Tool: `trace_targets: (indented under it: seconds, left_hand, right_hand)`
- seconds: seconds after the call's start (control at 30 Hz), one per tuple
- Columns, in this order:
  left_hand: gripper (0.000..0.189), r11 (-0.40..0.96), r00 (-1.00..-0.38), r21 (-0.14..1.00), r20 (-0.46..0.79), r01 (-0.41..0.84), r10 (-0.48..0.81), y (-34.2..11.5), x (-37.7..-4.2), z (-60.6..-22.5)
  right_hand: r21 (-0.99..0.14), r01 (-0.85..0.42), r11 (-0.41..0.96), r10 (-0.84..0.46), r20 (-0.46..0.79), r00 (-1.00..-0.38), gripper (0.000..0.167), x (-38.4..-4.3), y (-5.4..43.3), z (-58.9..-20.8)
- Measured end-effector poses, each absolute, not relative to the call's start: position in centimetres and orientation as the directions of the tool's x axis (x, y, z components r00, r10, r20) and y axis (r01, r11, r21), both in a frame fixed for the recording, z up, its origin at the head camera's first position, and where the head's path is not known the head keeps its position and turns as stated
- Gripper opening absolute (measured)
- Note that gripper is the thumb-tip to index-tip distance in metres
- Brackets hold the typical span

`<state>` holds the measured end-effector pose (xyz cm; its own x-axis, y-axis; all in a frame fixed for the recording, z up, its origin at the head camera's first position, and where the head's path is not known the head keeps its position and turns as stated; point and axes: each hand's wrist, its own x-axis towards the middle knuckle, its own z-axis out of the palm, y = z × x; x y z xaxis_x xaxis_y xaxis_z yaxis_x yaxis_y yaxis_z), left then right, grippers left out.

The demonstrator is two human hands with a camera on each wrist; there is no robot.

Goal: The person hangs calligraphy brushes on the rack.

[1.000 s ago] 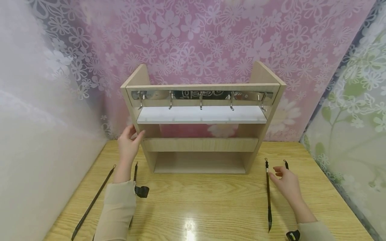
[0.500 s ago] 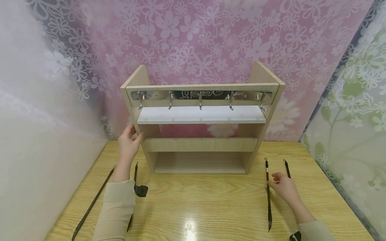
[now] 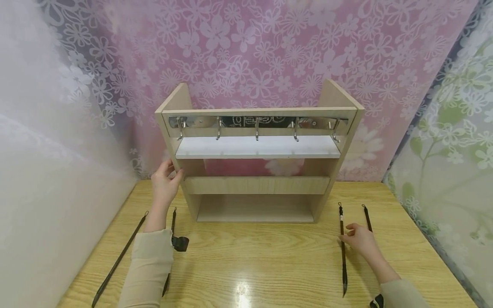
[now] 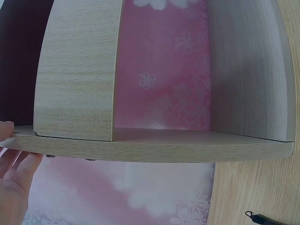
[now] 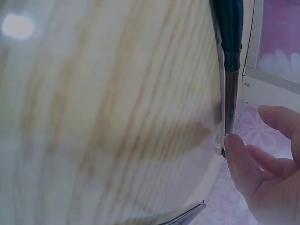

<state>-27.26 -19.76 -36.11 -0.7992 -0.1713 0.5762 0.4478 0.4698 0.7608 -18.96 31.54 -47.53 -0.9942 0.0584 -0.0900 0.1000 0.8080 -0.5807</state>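
Note:
My left hand (image 3: pixel 164 184) grips the left side panel of a light wooden shelf (image 3: pixel 256 185), with the thumb on its front edge. The left wrist view shows this same left hand (image 4: pixel 14 187) with fingers on the panel's outer face. My right hand (image 3: pixel 362 241) is at a dark ink brush (image 3: pixel 343 261) lying on the table. In the right wrist view the thumb tip meets or nearly meets the brush shaft (image 5: pixel 230 98), while the index finger (image 5: pixel 279 119) is apart from it. A second brush (image 3: pixel 367 216) lies partly hidden behind the right hand.
Two more brushes lie on the left: one dark brush (image 3: pixel 119 259) near the wall, another brush (image 3: pixel 173 220) partly under the left forearm. A metal rail with several hooks (image 3: pixel 256 128) crosses the shelf's top front. Beneath everything is a wood-grain table (image 3: pixel 265 252).
My right hand has moved down along the brush toward its middle, uncovering more of the second brush. My left hand keeps its hold on the shelf, and the brushes lie where they were.

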Motion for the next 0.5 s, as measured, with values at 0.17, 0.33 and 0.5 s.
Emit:
trace_targets:
  seconds: [0.17,0.33,0.5]
  left_hand:
    - [0.033,0.484,-0.786,0.745,0.594,0.458,-0.17,-19.73,-27.23,-36.06]
    - [0.032,0.488,-0.78,0.735,0.606,0.472,-0.159,-19.78,-27.25,-36.1]
    - [0.031,0.49,-0.782,0.735,0.603,0.468,-0.159,-19.72,-27.2,-36.09]
  right_hand:
    - [-0.587,0.121,0.801,0.069,-0.111,-0.991,0.052,-19.14,31.56,-47.67]
    - [-0.602,0.133,0.787,0.064,-0.134,-0.989,0.055,-19.29,31.64,-48.0]
    - [-0.602,0.119,0.79,0.054,-0.124,-0.991,0.056,-19.53,31.68,-48.44]
